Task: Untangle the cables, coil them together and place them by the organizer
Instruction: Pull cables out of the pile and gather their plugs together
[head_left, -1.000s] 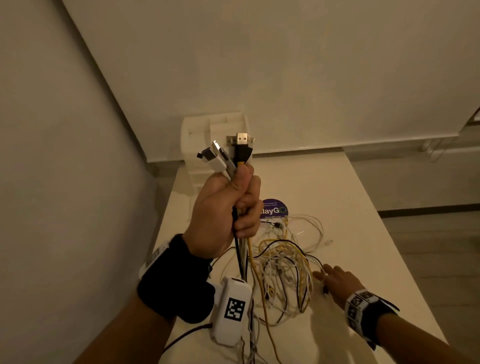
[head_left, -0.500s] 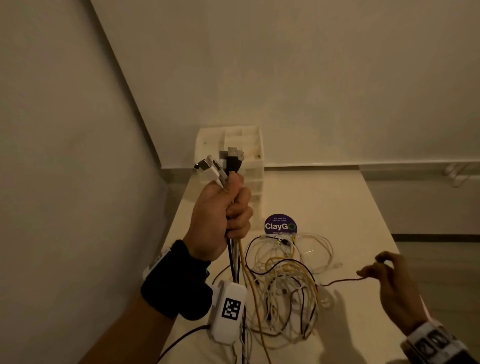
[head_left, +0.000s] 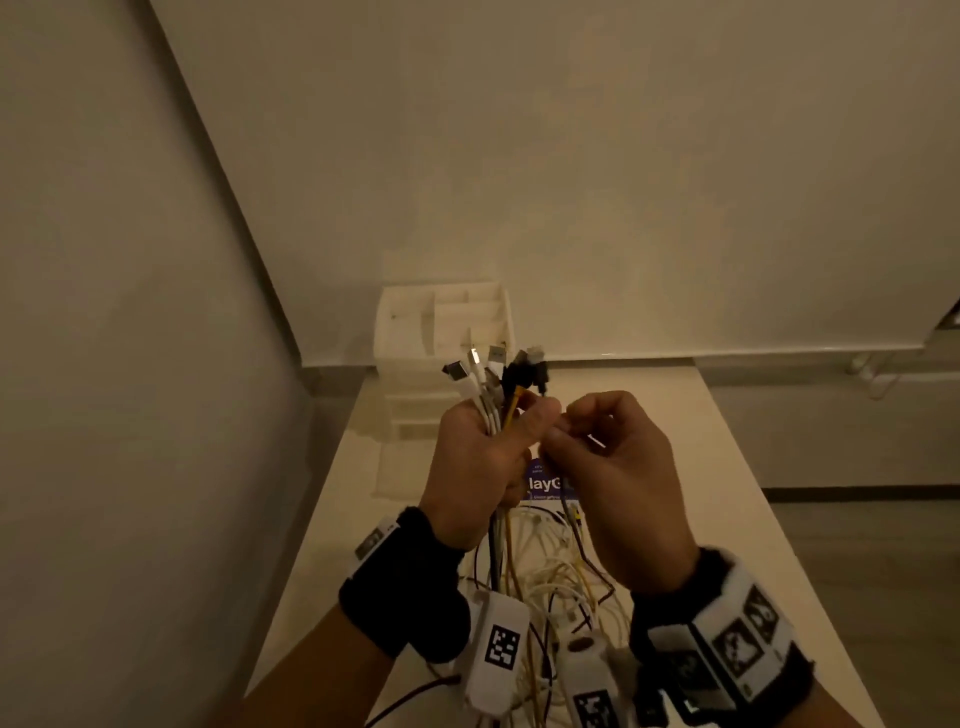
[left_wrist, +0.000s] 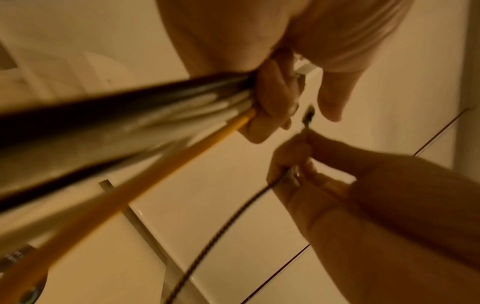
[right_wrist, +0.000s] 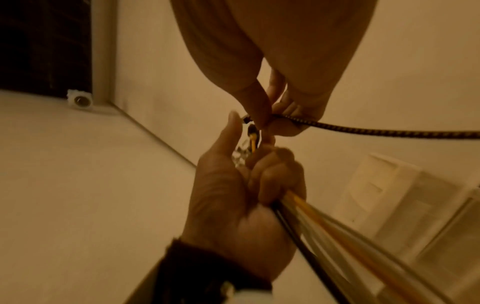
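Observation:
My left hand (head_left: 480, 457) is raised above the table and grips a bundle of cable ends (head_left: 493, 379), white, black and yellow, with the plugs fanned out above the fist. Close on its right, my right hand (head_left: 608, 457) pinches the end of a dark braided cable (right_wrist: 363, 129) between thumb and fingertips, its plug next to the bundle's plugs. In the left wrist view the braided cable (left_wrist: 233, 214) trails down from that pinch. The remaining cable lengths lie tangled (head_left: 550, 577) on the white table (head_left: 727, 493) below both hands. The white organizer (head_left: 441, 332) stands at the table's far left corner.
A round purple ClayGo sticker (head_left: 540, 483) lies on the table behind the hands. Walls close in at the left and back. The table's right edge (head_left: 779, 519) drops to the floor. Wrist cameras (head_left: 498, 644) hang below both wrists.
My right hand lifted from the table with the braided cable's end and brought it up to the left hand's bundle. The left hand kept its grip on the bundle, now with more plugs showing.

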